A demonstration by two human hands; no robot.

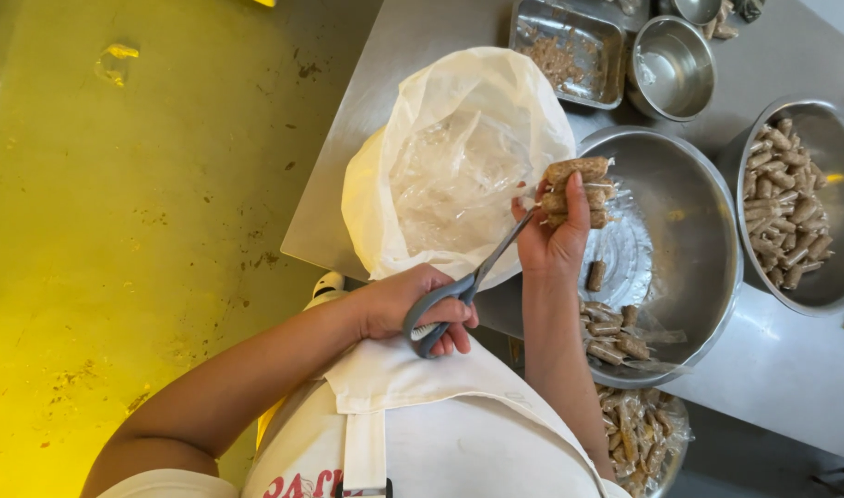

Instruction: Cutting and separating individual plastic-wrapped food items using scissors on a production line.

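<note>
L hand (405, 304): clenched thru the loops of grey-handled metal scissors (473, 281); blades run up-right, tips at the wrapped bundle.
R hand (553, 235): grasping a bundle of brown stick-shaped rolls in clear plastic wrap (579, 192); thumb across the front, fingers behind. Bundle held just over the near-left rim of the big bowl, beside the bag.
Scissor tips: at the bundle's left end, next to R thumb; can't tell if blades are apart or closed.
Large round steel bowl (694, 217): under/right of R hand; holds clear wrap scraps, one loose brown roll mid-bowl, several more rolls w/ wrap at the near side.
White cloth-like bag lined w/ clear plastic (413, 157): open mouth, on table's left edge, touching big bowl's left rim.
Second steel bowl, right (842, 138): packed w/ unwrapped brown rolls.
Small empty steel bowl (673, 66): far side, just beside the tray.
Rectangular steel tray (599, 37): far side; brown crumbs inside.
Container of wrapped rolls (639, 438): below table edge, near R forearm.
Steel table (782, 364): carries all bowls, tray.
Yellow-green floor (127, 240): left of table; stained.
White apron (440, 415): worn, bottom centre.
</note>
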